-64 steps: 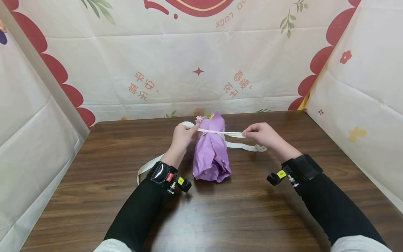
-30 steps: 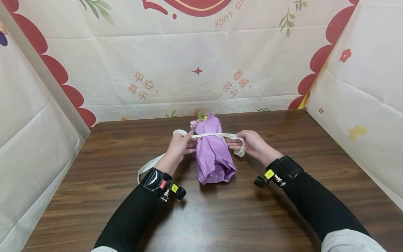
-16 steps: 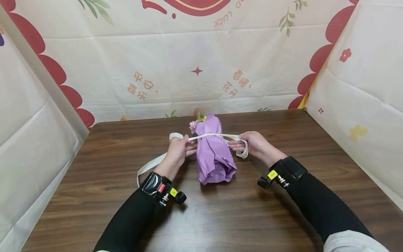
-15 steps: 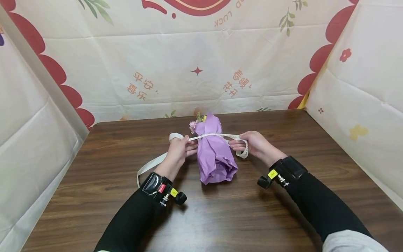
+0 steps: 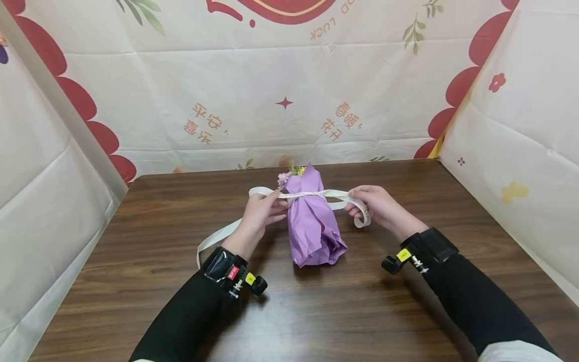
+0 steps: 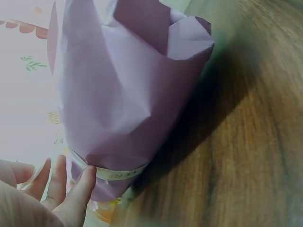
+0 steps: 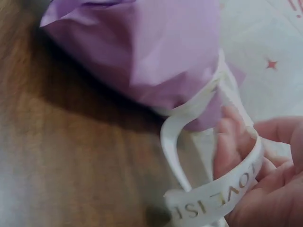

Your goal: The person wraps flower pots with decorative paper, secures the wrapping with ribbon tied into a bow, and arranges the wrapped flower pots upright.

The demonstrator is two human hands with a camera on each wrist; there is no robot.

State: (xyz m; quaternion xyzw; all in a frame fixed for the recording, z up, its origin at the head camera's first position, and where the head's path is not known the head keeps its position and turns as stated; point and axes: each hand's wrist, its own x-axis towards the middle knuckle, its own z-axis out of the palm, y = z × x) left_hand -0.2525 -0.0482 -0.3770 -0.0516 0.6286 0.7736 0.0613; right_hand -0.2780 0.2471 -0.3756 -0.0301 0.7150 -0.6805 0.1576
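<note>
A bouquet (image 5: 314,231) wrapped in purple paper lies on the table, its pink and yellow flowers (image 5: 284,179) at the far end. White ribbon (image 5: 305,194) with gold lettering circles its narrowed part. Left of the bouquet, my left hand (image 5: 255,216) pinches the ribbon between thumb and forefinger, other fingers extended toward the paper. On the opposite side, my right hand (image 5: 380,206) pinches the ribbon near its short end, which curls below the fingers. In the right wrist view, a lettered ribbon loop (image 7: 222,198) hangs across the hand. The bouquet's underside is hidden.
A long ribbon tail (image 5: 217,236) runs from the left hand down behind the left wrist. The brown wooden table (image 5: 307,317) ends at a printed white cloth backdrop (image 5: 253,85). Cloth panels stand at both sides.
My right hand came in toward the bouquet, then moved back out to the right with the ribbon. The bouquet has shifted slightly rightward. The left hand keeps its pinch close to the paper.
</note>
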